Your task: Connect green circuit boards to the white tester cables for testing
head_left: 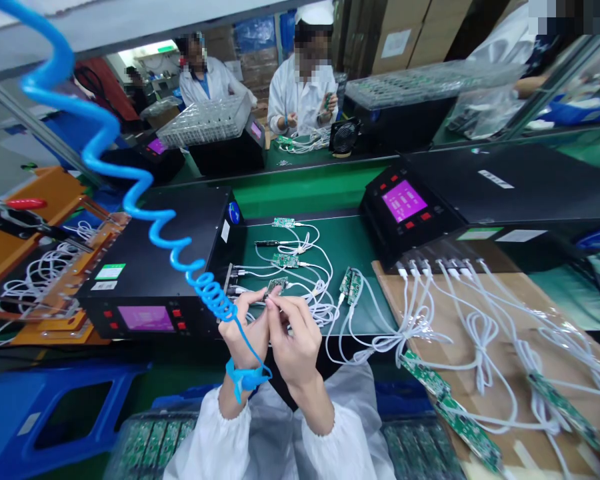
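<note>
Close together at the table's front edge, my two hands meet around a small circuit board (277,287). My left hand (247,333), with a blue wrist strap, pinches the board from the left. The fingertips of my right hand (295,337) are pressed together at the board's lower edge; whatever lies between them is too small to make out. Beyond them, green boards (286,261) with white cables (320,287) lie on the green mat (350,240). Two more boards (351,287) rest to the right of my hands.
Black testers with pink screens stand left (150,318) and right (405,200). A coiled blue cord (165,230) hangs down to my left wrist. Cabled boards (467,433) lie on cardboard (420,360) at right. Trays of boards (155,443) sit below. People work across the bench.
</note>
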### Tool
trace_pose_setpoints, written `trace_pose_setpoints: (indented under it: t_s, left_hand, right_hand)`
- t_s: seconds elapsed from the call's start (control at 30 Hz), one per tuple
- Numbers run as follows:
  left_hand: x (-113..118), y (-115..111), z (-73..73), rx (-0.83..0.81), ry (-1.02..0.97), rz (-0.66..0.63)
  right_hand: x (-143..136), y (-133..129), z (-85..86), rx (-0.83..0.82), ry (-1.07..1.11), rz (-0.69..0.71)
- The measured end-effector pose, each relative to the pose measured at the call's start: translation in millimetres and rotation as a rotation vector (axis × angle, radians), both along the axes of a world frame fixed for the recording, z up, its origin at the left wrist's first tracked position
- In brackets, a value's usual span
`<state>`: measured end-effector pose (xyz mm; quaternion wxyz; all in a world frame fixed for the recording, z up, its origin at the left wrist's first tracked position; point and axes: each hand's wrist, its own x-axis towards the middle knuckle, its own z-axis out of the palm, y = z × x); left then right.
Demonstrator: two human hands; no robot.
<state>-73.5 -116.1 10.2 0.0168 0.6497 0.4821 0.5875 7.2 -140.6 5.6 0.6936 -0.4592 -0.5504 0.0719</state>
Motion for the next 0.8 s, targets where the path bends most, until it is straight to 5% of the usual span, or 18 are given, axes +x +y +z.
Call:
trace_pose_setpoints:
  t_s: [0.33,0.8]
  left_hand:
    - [-4.1,4.6,-0.7,-0.001,-0.006,-0.037]
    - [-3.7,1.5,2.6,0.046,0.053,-0.034]
  right_hand:
    - [2.8,2.2,-4.7,-0.050,0.021,0.083]
    - [-4.0,3.0,-2.6,0.005,0.038,-0.032]
